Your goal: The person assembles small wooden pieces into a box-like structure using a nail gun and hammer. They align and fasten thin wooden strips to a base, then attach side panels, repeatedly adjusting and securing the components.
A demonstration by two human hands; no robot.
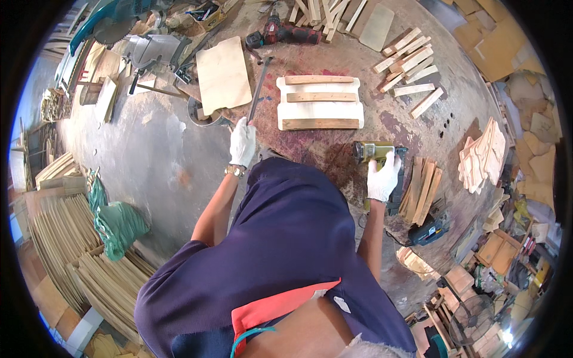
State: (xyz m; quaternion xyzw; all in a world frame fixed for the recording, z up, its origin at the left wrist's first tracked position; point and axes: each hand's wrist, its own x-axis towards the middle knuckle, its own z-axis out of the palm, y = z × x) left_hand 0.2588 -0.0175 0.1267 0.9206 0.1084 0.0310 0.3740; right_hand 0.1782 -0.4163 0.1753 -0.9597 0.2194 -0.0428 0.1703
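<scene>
- While the stained grey work surface (pixel 167 158) spreads to left and right, the pale board (pixel 320 111) lies on it in the middle, farther away than both hands, apart from their fingers. Its underside is hidden. It looks almost white, with wavy left and right edges.
- The nail gun (pixel 375 148) is to the right, just beyond the near right corner of the board, in the right hand (pixel 384 178). The gloved fingers are bent around its handle and cover most of it; whether the tool rests on the surface or is lifted, I cannot tell. Its body is olive-gold and black, with the rounded end toward the left.
- The metal bar (pixel 259 89) is to the left of the board, in the left hand (pixel 243 144). The gloved fingers are closed about its near part, so this end is concealed. It is long, thin and grey, with a darker far tip.
- Three wooden slats (pixel 320 97) lie across the board from left to right, away from the fingers. How they are fixed is hard to make out. The near one is the darkest brown.
</scene>
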